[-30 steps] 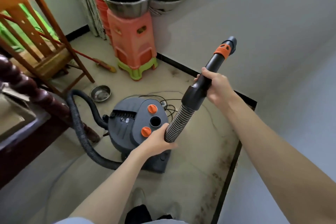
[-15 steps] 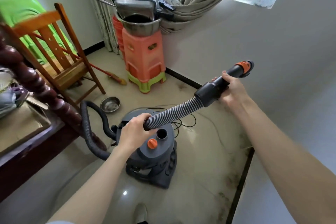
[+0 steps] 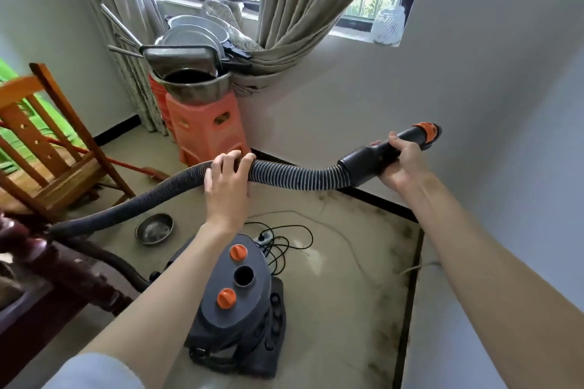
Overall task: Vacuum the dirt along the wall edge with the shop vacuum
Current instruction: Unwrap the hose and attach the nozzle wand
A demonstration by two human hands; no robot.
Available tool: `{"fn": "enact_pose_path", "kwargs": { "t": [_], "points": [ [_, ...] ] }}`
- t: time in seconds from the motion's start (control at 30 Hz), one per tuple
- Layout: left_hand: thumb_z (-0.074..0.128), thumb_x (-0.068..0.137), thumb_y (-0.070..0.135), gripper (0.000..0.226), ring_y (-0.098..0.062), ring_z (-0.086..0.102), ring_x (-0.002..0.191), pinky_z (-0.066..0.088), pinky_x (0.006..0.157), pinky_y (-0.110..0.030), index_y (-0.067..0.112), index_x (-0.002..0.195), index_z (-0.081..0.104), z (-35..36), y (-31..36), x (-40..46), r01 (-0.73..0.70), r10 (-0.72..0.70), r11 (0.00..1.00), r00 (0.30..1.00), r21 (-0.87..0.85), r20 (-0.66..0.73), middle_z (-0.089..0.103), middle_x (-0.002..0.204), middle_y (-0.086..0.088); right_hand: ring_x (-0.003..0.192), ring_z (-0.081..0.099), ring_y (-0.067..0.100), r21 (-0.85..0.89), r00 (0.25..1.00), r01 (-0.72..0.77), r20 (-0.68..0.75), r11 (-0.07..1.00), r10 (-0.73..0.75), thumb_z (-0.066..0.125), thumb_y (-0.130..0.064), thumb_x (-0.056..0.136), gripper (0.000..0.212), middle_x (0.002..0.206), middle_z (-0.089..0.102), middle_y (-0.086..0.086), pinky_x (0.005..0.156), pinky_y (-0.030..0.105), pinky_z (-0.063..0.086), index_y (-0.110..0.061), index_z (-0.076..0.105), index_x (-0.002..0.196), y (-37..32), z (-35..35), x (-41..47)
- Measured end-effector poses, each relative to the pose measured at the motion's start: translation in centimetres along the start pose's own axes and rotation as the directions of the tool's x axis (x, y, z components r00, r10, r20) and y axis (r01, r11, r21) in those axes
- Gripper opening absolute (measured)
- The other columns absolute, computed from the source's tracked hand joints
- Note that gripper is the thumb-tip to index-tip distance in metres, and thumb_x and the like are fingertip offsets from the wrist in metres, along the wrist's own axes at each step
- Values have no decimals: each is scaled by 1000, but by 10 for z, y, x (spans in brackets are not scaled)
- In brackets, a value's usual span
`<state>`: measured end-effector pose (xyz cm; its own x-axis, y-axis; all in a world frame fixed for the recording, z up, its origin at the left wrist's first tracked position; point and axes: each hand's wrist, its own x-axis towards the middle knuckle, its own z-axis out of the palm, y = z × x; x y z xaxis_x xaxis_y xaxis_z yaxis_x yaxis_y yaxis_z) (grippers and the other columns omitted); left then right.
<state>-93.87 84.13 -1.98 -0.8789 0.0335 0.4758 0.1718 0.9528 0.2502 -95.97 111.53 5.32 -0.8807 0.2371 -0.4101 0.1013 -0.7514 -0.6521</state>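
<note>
The shop vacuum (image 3: 240, 303) stands on the floor below my arms, one grey drum with two orange knobs (image 3: 237, 252) on its lid. Its one ribbed hose (image 3: 294, 178) arcs up from the left and runs across in front of me, off the floor. My left hand (image 3: 226, 186) has its grip curled over the hose mid-length, fingers wrapped on top. My right hand (image 3: 401, 161) grips the black nozzle tube (image 3: 373, 158), clamped round it, the orange-ringed tip pointing at the wall. Dirt (image 3: 407, 249) speckles the floor along the black skirting at the right wall edge. One metal bowl (image 3: 155, 228) lies beside the vacuum.
</note>
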Motion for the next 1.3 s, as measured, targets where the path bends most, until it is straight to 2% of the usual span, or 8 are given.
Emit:
{"fn": "enact_pose_path", "kwargs": {
  "t": [0.23,0.47,0.57,0.8,0.9,1.0,1.13,1.3],
  "points": [
    [56,85,-6,60,-34,24,135,39,101,-51,20,137,43,54,31,38,44,-24,994,981,-100,192,34,142,-14,64,53,19,-30,998,48,-49,998,-50,47,-7,99,19,70,51,7,67,33,50,-5,49,80,-23,-27,44],
    [50,85,-5,53,-30,32,124,42,87,-48,16,133,44,138,34,74,187,-117,965,933,-182,341,41,131,-13,69,60,21,-104,999,24,-32,994,-27,56,-3,93,9,74,57,10,65,34,52,-4,51,85,-25,-40,134],
    [51,86,-4,52,-31,32,124,39,90,-49,14,134,42,189,22,104,242,-164,956,908,-164,385,42,130,-13,76,62,22,-108,999,-30,-14,994,28,58,-2,90,6,78,59,9,68,34,53,-5,52,89,-17,-38,193],
    [43,82,-13,62,-39,21,135,37,102,-53,17,137,42,289,-6,215,273,-236,961,902,-53,362,33,142,-17,71,56,20,79,984,-170,-35,982,174,45,-3,93,21,66,58,7,73,31,48,-7,50,73,6,-17,328],
    [40,81,-17,67,-34,16,138,37,101,-50,18,138,41,320,-9,250,327,-281,943,886,-67,369,26,145,-18,71,55,19,127,974,-200,-81,971,211,42,-2,91,20,71,54,6,74,30,46,-8,48,73,14,-8,376],
    [41,79,-19,67,-34,23,136,32,106,-45,15,137,42,361,-14,274,369,-285,917,872,-152,398,26,144,-18,67,53,18,188,965,-204,-124,961,230,41,0,89,20,67,52,6,72,28,47,-8,47,71,21,-7,424],
    [44,85,-15,58,-33,37,128,31,105,-38,17,133,48,430,-26,268,469,-318,863,795,-190,516,30,141,-14,61,51,18,178,948,-235,-177,955,266,41,2,87,22,52,53,5,52,24,53,-9,45,68,41,-28,488],
    [49,86,-12,49,-35,45,122,29,106,-32,8,130,52,524,-49,233,619,-402,774,645,-136,650,44,130,-21,60,50,21,115,929,-316,-163,942,332,39,6,82,22,55,51,7,70,35,48,-11,42,68,95,-71,567]
  ]
}}
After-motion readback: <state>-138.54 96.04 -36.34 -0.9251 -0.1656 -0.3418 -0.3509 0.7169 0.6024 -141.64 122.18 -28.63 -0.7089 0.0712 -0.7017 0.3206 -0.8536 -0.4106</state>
